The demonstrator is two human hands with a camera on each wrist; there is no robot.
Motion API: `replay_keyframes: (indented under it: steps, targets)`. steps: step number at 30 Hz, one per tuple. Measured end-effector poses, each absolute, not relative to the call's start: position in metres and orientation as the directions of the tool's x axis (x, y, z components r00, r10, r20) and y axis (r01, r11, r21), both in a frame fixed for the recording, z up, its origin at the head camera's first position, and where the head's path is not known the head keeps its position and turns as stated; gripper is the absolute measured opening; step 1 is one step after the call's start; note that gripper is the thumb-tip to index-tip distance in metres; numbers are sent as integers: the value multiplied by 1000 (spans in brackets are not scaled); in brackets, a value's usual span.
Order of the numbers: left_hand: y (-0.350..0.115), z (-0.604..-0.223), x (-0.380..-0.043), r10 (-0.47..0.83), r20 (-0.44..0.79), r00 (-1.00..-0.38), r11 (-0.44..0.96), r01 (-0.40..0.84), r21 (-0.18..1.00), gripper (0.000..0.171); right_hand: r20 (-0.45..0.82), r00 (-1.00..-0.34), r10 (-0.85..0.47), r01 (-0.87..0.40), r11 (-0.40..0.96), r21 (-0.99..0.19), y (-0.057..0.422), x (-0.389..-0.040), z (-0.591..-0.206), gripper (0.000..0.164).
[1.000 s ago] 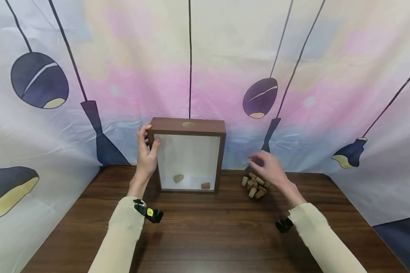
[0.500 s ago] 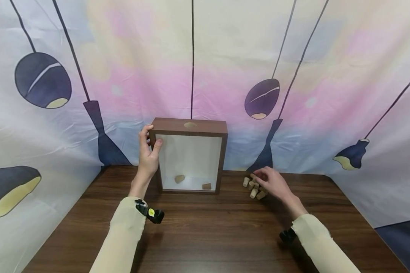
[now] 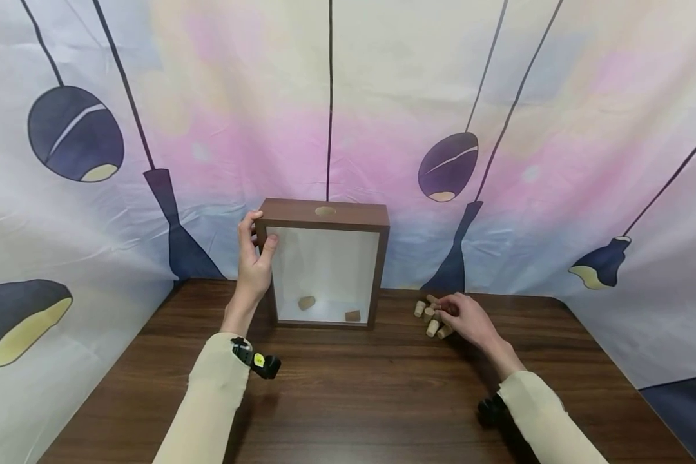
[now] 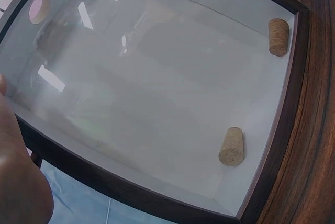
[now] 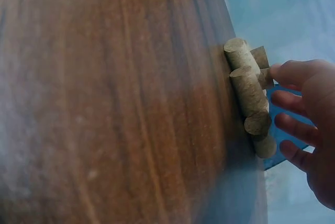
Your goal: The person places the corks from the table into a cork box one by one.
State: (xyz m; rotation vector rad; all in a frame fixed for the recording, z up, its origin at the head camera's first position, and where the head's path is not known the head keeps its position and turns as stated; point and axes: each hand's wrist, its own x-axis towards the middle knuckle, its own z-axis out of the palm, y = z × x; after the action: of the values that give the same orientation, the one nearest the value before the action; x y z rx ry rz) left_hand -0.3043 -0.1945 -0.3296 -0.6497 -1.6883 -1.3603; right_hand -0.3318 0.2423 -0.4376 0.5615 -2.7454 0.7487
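Note:
A brown shadow box (image 3: pixel 325 220) with a clear front and a round hole (image 3: pixel 325 211) in its top stands upright on the table. My left hand (image 3: pixel 253 274) grips its upper left side, thumb in front and fingers round the edge. Two corks lie inside at the bottom, a pale cork (image 4: pixel 232 147) and a darker cork (image 4: pixel 278 37). To the right of the box, my right hand (image 3: pixel 471 320) reaches down into a small pile of corks (image 3: pixel 433 328). Its thumb tip meets a cork (image 5: pixel 265 79); I cannot tell whether a pinch has closed on it.
The dark wooden table (image 3: pixel 348 393) extends in front of the box and the pile. Behind them hangs a fabric backdrop (image 3: pixel 371 129) printed with lamps, close to the table's back edge. A black wrist camera (image 3: pixel 265 365) sits on the left wrist.
My right hand has come down from above the corks, its fingertips now among them. The left hand keeps its grip on the shadow box, and both corks inside lie where they were.

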Motion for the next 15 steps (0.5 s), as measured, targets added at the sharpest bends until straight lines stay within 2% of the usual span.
replay_keyframes:
  steps: [15]
  targets:
    - [-195, -329, -305, -110, 862, -494, 259, 823, 505, 42, 293, -907, -302, -411, 787, -461, 240, -330, -435, 19]
